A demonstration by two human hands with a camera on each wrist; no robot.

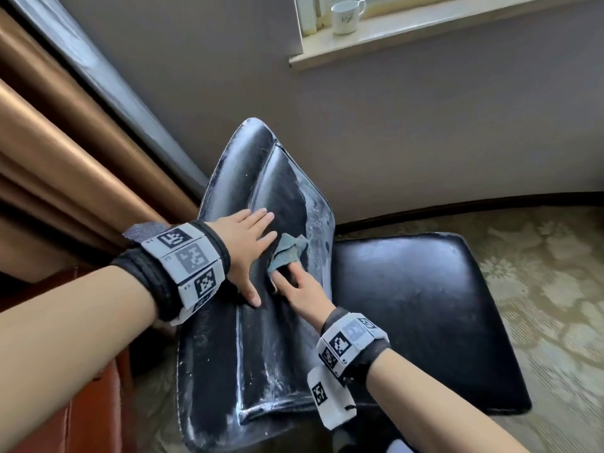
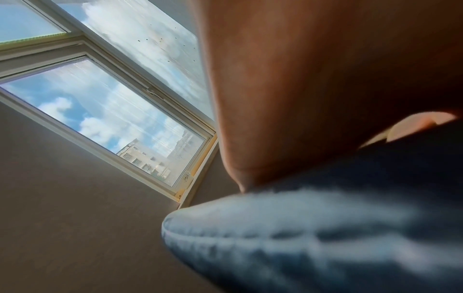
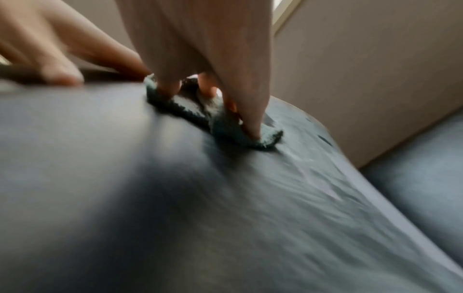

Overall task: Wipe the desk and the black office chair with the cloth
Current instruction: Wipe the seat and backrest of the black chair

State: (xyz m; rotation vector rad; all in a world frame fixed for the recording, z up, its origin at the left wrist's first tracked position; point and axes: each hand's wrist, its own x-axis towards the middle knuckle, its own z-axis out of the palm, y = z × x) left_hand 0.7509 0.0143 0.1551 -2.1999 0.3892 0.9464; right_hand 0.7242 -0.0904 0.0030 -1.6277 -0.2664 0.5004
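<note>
The black office chair's backrest (image 1: 281, 191) leans toward me, worn pale along its edges, with the seat (image 1: 425, 305) to its right. My left hand (image 1: 248, 243) lies flat on the backrest, fingers straight. Just to its right, my right hand (image 1: 300, 289) presses a small teal cloth (image 1: 289, 248) onto the backrest with straight fingers. The right wrist view shows the fingers (image 3: 250, 111) pushing down into the bunched cloth (image 3: 225, 123) on the backrest (image 3: 175, 198). The left wrist view shows only my palm (image 2: 325, 89) on the chair's pale edge (image 2: 275, 237). No desk is in view.
A white mug (image 1: 346, 16) stands on the windowsill at the top. Brown curtains (image 1: 65, 158) hang at the left, and a brown leather piece (image 1: 91, 403) stands below them. A grey wall is behind the chair, and patterned carpet (image 1: 555, 289) is to its right.
</note>
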